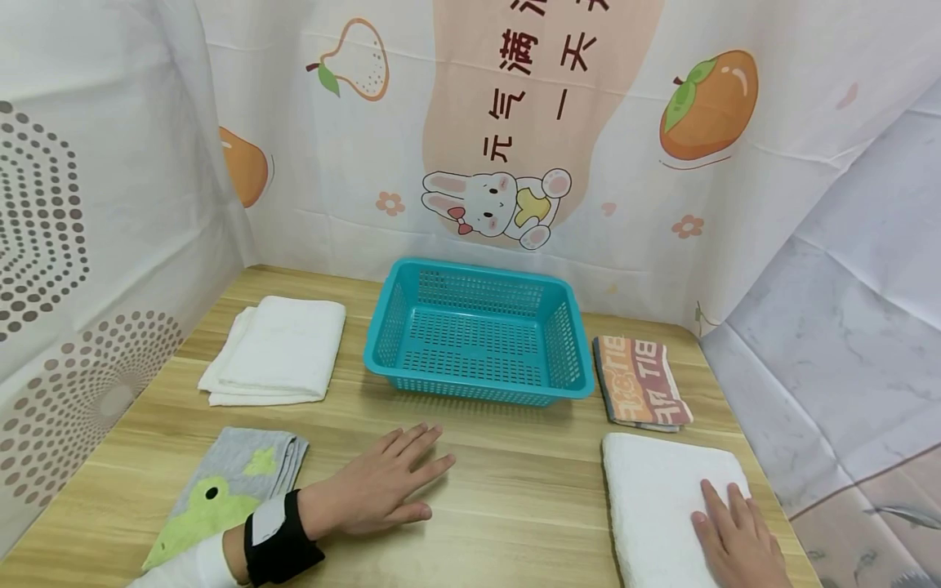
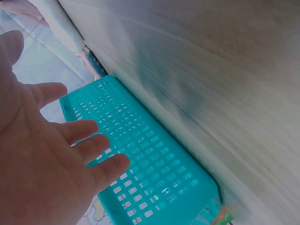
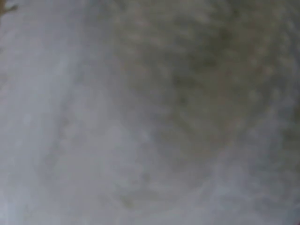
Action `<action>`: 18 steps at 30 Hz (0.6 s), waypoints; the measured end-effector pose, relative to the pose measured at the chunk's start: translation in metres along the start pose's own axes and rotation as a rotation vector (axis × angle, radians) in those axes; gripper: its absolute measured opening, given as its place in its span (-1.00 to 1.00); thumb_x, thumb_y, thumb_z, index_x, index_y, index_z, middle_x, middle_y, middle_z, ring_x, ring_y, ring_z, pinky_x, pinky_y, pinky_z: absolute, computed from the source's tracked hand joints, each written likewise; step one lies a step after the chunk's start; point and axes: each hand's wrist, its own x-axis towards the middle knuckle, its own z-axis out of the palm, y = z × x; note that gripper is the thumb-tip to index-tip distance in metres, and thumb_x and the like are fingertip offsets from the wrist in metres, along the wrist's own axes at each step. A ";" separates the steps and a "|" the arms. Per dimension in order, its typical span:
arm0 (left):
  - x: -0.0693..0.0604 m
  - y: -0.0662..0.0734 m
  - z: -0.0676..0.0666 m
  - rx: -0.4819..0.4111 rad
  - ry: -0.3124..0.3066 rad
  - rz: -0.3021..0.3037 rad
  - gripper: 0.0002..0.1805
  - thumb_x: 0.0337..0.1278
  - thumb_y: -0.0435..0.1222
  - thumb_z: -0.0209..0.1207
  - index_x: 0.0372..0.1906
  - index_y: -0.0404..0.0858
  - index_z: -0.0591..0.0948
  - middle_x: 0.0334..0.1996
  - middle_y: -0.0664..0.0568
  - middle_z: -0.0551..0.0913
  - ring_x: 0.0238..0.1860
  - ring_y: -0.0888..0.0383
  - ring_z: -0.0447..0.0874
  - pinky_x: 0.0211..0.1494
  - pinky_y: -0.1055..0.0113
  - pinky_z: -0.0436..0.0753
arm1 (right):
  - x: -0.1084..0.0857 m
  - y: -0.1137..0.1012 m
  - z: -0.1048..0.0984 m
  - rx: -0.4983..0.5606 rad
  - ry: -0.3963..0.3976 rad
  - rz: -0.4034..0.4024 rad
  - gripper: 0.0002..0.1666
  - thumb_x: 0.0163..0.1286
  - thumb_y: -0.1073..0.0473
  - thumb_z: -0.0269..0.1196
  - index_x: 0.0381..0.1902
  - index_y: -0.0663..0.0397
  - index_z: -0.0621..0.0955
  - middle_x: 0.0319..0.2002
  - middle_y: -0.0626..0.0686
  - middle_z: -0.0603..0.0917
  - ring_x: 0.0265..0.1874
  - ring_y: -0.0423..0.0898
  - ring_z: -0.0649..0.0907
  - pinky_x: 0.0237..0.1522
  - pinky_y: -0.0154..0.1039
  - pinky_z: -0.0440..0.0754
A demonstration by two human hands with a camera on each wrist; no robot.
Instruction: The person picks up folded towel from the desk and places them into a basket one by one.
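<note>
My left hand (image 1: 382, 483) is held out with fingers spread and nothing in it, over the wooden table in front of a teal plastic basket (image 1: 470, 384). In the left wrist view its palm (image 2: 42, 154) shows, with the basket's perforated side behind the fingers. My right hand (image 1: 738, 535) rests on the right part of a thick folded white towel (image 1: 654, 498), fingers extended. Only a blurred whitish surface fills the right wrist view. Beside the left forearm lies a folded grey towel with a green animal pattern (image 1: 220, 494), partly covered by the sleeve and wristband.
A folded white towel (image 1: 283, 351) lies at the back left. Right of the basket is a small folded orange and maroon towel (image 1: 639, 380) with lettering. Printed curtains (image 1: 331, 163) hang behind and beside the wooden table (image 1: 507, 506).
</note>
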 end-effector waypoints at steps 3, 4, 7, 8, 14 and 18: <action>0.001 0.001 0.000 -0.015 -0.008 -0.001 -0.32 0.51 0.18 -0.27 0.54 -0.06 0.22 0.51 -0.28 0.11 0.49 -0.19 0.15 0.37 -0.11 0.35 | -0.001 0.000 0.000 -0.025 0.024 -0.021 -0.25 0.65 -0.13 -0.35 0.52 0.30 -0.04 0.41 0.61 -0.14 0.34 0.65 -0.12 0.18 0.61 -0.12; 0.001 0.001 -0.001 -0.017 -0.010 -0.002 -0.32 0.52 0.18 -0.28 0.54 -0.06 0.22 0.52 -0.27 0.11 0.49 -0.19 0.14 0.37 -0.11 0.34 | -0.001 0.000 0.000 -0.031 0.027 -0.027 -0.27 0.66 -0.11 -0.35 0.52 0.30 -0.03 0.41 0.61 -0.12 0.34 0.65 -0.10 0.18 0.61 -0.11; 0.001 0.002 -0.001 -0.017 -0.010 -0.004 -0.31 0.51 0.18 -0.27 0.54 -0.06 0.21 0.52 -0.27 0.10 0.49 -0.19 0.14 0.38 -0.11 0.33 | -0.001 -0.001 -0.003 -0.037 0.017 -0.028 -0.28 0.66 -0.09 -0.36 0.51 0.32 -0.01 0.40 0.62 -0.10 0.34 0.65 -0.09 0.19 0.60 -0.10; 0.001 0.002 -0.001 -0.014 -0.008 -0.003 -0.31 0.51 0.18 -0.26 0.54 -0.06 0.21 0.52 -0.27 0.11 0.49 -0.19 0.14 0.38 -0.11 0.33 | -0.001 -0.001 -0.004 -0.038 0.013 -0.026 -0.29 0.66 -0.08 -0.36 0.51 0.33 0.00 0.39 0.62 -0.09 0.34 0.65 -0.08 0.20 0.59 -0.10; 0.003 0.003 -0.002 -0.005 0.006 0.018 -0.30 0.49 0.17 -0.18 0.54 -0.10 0.21 0.51 -0.29 0.13 0.48 -0.19 0.17 0.36 -0.09 0.36 | -0.001 0.001 -0.006 -0.074 0.067 -0.080 -0.44 0.62 0.17 -0.17 0.42 0.41 0.17 0.32 0.64 0.06 0.27 0.65 0.07 0.18 0.55 0.07; 0.003 0.003 -0.002 0.008 0.019 0.032 -0.30 0.49 0.17 -0.18 0.54 -0.11 0.22 0.50 -0.29 0.16 0.47 -0.16 0.21 0.34 -0.05 0.39 | -0.001 0.004 -0.007 -0.068 0.130 -0.134 -0.49 0.46 0.40 -0.06 0.34 0.43 0.28 0.27 0.63 0.17 0.22 0.64 0.17 0.13 0.54 0.16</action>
